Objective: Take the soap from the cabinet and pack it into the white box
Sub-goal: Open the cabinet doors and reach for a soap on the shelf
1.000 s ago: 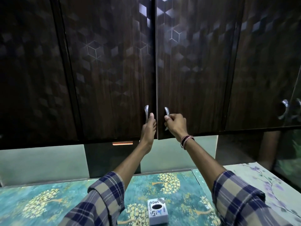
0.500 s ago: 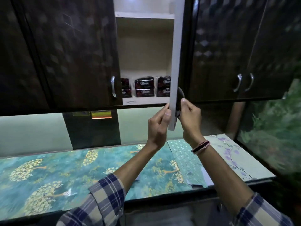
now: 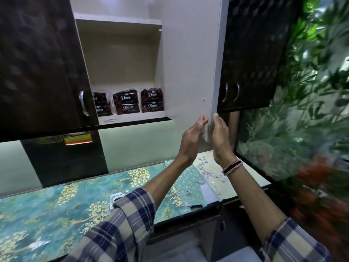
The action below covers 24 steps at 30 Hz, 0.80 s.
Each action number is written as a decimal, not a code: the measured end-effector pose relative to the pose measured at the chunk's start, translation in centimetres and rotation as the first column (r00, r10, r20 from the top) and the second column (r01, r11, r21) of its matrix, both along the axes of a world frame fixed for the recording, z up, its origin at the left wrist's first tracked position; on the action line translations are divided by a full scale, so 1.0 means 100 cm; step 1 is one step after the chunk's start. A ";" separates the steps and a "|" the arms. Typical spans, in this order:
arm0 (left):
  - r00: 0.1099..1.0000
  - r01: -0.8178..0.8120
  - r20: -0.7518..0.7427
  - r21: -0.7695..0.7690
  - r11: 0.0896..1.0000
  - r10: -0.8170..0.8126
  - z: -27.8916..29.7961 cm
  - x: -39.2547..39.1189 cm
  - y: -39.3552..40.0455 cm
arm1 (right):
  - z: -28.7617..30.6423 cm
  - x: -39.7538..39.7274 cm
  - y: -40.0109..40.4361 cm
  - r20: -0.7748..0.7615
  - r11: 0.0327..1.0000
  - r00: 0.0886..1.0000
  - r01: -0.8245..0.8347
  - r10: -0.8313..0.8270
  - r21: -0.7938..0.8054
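Both hands are up at the lower corner of the open cabinet door (image 3: 190, 59), right of centre in the frame: my left hand (image 3: 190, 140) has its fingers curled against the door's pale inner face, my right hand (image 3: 221, 135) lies flat on the outer side, so the door's edge is pinched between them. Neither holds anything else. Left of the door, mid-frame, the soap packets (image 3: 124, 102) sit stacked in pairs on the cabinet's bottom shelf (image 3: 130, 118). Low in the frame, the white box (image 3: 116, 198) peeks out from behind my left sleeve on the patterned counter (image 3: 47, 201). I judge this the door-opening step, nearly done. Next I should release the door and reach one hand leftward into the shelf for a packet.
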<state>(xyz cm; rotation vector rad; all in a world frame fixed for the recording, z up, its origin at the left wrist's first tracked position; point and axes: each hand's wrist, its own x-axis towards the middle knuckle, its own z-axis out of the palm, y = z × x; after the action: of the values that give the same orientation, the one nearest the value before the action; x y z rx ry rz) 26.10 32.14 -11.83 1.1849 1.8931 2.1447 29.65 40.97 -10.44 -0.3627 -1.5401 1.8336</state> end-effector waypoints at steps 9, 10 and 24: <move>0.973 -0.194 0.150 0.114 0.974 0.176 0.004 -0.078 -0.091 | 0.023 -0.022 -0.097 -0.370 0.865 0.851 0.463 -0.374 0.192; 0.959 -0.253 0.167 0.127 0.959 0.231 0.004 -0.092 -0.113 | 0.024 -0.035 -0.112 -0.338 0.876 0.890 0.403 -0.307 0.264; 0.791 -0.604 0.251 0.165 0.780 0.559 0.040 -0.261 -0.320 | 0.036 -0.300 -0.276 0.134 0.862 0.899 -0.439 0.417 0.256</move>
<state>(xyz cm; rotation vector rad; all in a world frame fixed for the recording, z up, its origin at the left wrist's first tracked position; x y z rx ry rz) -0.02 0.12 -7.79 0.3819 2.1655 2.7300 -0.34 13.36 -6.85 0.0574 -2.0293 1.8992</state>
